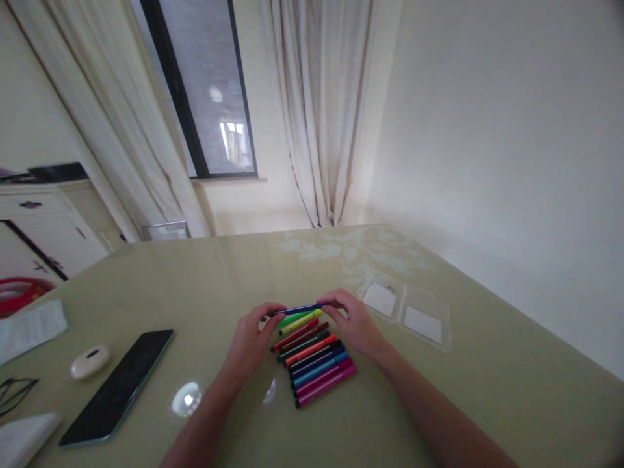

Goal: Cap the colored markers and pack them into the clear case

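A dark blue marker (299,310) is held level between my two hands, just at the far end of a row of markers. My left hand (253,331) pinches its left end, and my right hand (351,318) pinches its right end. Below it, several capped markers lie side by side on the table: a green one (291,320) partly hidden by the held marker, a yellow one (301,323), an orange one (311,351), a light blue one (319,370) and a magenta one (325,387) nearest me, with red, dark and other blue ones among them.
An opened clear plastic case (402,309) lies right of my right hand. On the left are a phone (119,387), a white oval case (90,361), a pale cloth-like item (32,330) and a dark cord or glasses (17,393). The table (219,273) meets a wall at right.
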`<state>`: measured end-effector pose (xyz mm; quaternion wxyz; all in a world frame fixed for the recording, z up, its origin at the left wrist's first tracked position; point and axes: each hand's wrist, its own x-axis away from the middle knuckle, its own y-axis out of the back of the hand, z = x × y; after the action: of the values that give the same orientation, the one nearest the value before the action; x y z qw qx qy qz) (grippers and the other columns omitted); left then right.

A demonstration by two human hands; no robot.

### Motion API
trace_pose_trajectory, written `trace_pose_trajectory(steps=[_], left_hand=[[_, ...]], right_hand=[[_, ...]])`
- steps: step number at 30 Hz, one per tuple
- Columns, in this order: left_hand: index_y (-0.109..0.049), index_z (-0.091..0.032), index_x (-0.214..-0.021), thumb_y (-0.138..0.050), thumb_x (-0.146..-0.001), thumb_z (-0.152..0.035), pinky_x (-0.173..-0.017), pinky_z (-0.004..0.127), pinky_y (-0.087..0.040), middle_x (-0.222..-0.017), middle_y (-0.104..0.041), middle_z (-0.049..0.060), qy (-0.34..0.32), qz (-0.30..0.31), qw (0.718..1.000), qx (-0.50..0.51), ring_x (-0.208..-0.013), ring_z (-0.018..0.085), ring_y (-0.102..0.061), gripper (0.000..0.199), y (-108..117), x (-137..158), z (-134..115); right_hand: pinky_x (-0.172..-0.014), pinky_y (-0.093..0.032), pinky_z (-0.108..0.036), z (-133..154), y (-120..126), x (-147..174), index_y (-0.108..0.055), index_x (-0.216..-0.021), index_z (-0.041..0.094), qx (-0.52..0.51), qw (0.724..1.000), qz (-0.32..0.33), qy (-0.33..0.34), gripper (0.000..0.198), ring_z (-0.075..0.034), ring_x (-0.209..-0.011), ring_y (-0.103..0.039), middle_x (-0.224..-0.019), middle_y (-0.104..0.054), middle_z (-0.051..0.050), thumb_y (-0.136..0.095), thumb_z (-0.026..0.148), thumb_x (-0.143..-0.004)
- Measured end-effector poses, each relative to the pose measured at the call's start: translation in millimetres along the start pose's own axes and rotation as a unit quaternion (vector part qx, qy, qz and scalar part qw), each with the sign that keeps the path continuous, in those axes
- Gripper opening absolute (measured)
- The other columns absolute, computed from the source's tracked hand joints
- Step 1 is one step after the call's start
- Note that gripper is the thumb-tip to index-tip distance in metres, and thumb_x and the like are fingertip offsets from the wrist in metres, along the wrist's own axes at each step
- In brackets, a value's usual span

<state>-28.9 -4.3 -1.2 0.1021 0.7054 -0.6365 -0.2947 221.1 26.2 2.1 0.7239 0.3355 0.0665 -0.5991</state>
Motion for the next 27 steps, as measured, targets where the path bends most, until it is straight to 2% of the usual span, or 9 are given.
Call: trace_pose_trajectory(steps=[4,9,17,22,25,27], left_hand=[[-0.077,-0.023,-0.1,-0.06,-0.089,-0.047,-0.078,0.035,-0.054,-0.097,-0.079,0.005,0.013,0.011,1.0,0.021,-0.093,0.026,-0.071,0.032,-2.5,1.7,-1.4],[-0.08,-0.022,-0.097,-0.065,-0.086,-0.046,-0.081,0.035,-0.054,-0.095,-0.081,0.004,0.03,0.01,0.998,0.05,-0.091,0.026,-0.072,0.031,-4.1,5.6,-7.4],[-0.08,-0.022,-0.095,-0.063,-0.086,-0.045,-0.079,0.035,-0.053,-0.091,-0.08,0.004,0.028,0.02,0.998,0.046,-0.085,0.024,-0.071,0.03,-11.5,8.5,-13.7],[-0.076,-0.021,-0.096,-0.058,-0.089,-0.045,-0.081,0.037,-0.051,-0.093,-0.078,0.006,-0.011,0.008,1.0,-0.019,-0.089,0.025,-0.069,0.03,-12.9,2.6,-2.4],[-0.073,-0.02,-0.099,-0.054,-0.092,-0.042,-0.088,0.039,-0.051,-0.099,-0.076,0.007,-0.02,-0.024,0.997,-0.068,-0.096,0.026,-0.068,0.029,-12.6,-2.7,13.8],[-0.072,-0.02,-0.099,-0.052,-0.094,-0.039,-0.091,0.039,-0.05,-0.1,-0.075,0.008,-0.02,-0.033,0.994,-0.103,-0.098,0.025,-0.067,0.028,-12.3,-6.1,24.5]], right_hand=[[-0.084,-0.056,-0.035,-0.4,-0.4,0.0,-0.077,-0.096,0.022,-0.028,0.999,-0.001,-0.024,0.016,-0.02,-0.087,-0.069,-0.091,-0.074,-0.005,-0.064,0.032,-0.095],[-0.081,-0.059,-0.039,-3.3,-1.0,1.8,-0.08,-0.093,0.021,-0.089,0.993,0.0,-0.072,0.022,-0.023,-0.085,-0.072,-0.09,-0.077,-0.006,-0.07,0.041,-0.089],[-0.078,-0.059,-0.039,-7.2,-5.3,2.2,-0.08,-0.09,0.02,-0.101,0.99,0.007,-0.102,0.027,-0.024,-0.081,-0.073,-0.086,-0.079,-0.006,-0.073,0.046,-0.085],[-0.081,-0.058,-0.037,-7.5,-5.1,-1.0,-0.079,-0.095,0.021,-0.047,0.992,0.024,-0.113,0.025,-0.023,-0.084,-0.074,-0.09,-0.079,-0.006,-0.068,0.042,-0.09],[-0.088,-0.056,-0.038,-14.5,4.4,-3.9,-0.078,-0.103,0.021,0.01,0.994,-0.021,-0.106,0.028,-0.024,-0.093,-0.074,-0.101,-0.079,-0.008,-0.061,0.041,-0.092],[-0.087,-0.056,-0.038,-24.6,15.3,-6.4,-0.077,-0.102,0.02,0.05,0.99,-0.057,-0.118,0.03,-0.025,-0.092,-0.074,-0.1,-0.079,-0.008,-0.059,0.042,-0.093]])
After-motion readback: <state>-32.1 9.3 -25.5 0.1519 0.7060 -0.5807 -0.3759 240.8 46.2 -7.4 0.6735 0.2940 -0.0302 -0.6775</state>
